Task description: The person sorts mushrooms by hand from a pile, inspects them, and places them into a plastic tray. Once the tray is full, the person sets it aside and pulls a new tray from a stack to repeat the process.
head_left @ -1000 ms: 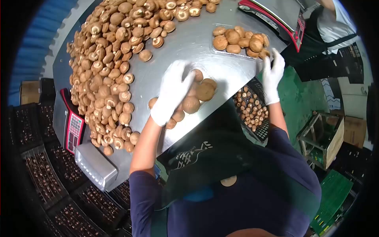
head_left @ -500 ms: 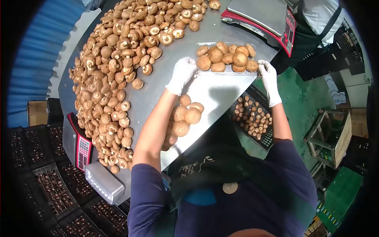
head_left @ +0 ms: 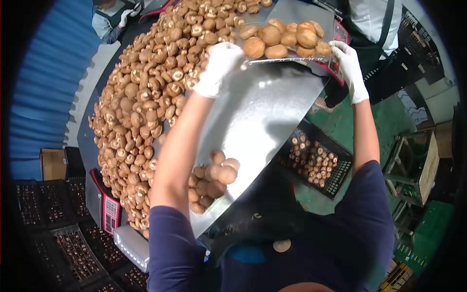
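A clear plastic tray [head_left: 287, 59] filled with large brown mushrooms [head_left: 269, 35] is held up off the metal table [head_left: 272, 92], in front of the scale at the back. My left hand [head_left: 221, 65], in a white glove and slightly blurred, grips its left end. The gloved right hand [head_left: 348, 61] has its fingers closed on the right end. A big heap of mushrooms [head_left: 141, 92] covers the table to the left. Several loose mushrooms [head_left: 214, 177] lie near the front edge, beside my left forearm.
Scales stand at the back [head_left: 301, 19] and at the left [head_left: 104, 209]. A black crate [head_left: 321, 160] of mushrooms is on the floor at right. Stacked clear trays [head_left: 131, 248] are at front left. One person [head_left: 372, 22] stands at back right, another [head_left: 114, 17] at back left.
Both hands have lifted the filled tray and moved it away from my body, towards the back scale. The view has shifted, and another person now shows at the back left.
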{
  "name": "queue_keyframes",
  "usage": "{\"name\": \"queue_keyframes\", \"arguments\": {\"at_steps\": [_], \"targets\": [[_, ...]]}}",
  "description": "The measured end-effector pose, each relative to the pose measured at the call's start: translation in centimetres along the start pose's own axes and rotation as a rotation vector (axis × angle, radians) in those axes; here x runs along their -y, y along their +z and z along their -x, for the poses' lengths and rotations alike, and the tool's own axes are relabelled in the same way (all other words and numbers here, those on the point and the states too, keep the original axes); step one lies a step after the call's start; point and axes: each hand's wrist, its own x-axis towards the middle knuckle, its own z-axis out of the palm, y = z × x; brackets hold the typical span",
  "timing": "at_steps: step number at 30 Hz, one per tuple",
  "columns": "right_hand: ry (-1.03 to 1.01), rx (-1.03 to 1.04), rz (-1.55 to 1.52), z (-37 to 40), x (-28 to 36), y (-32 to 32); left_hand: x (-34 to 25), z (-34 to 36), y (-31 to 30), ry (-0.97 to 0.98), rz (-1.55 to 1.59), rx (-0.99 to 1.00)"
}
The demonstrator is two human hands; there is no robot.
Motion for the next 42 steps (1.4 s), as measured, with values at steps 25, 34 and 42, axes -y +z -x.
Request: {"name": "queue_keyframes", "arguments": {"at_steps": [25,34,42], "targets": [[-0.268,-0.006,0.904,-8.1,4.5,-1.1,4.3,22.2,-15.1,0.048,-0.537,-0.422],[-0.328,0.074,1.011,-7.8,3.2,-0.3,8.3,35.7,-19.4,-0.185,-0.404,-0.702],[0.201,0.025,-0.741,-9.7,4.7,-2.1,8.3,37.1,-17.4,-0.183,-0.347,-0.768]]}}
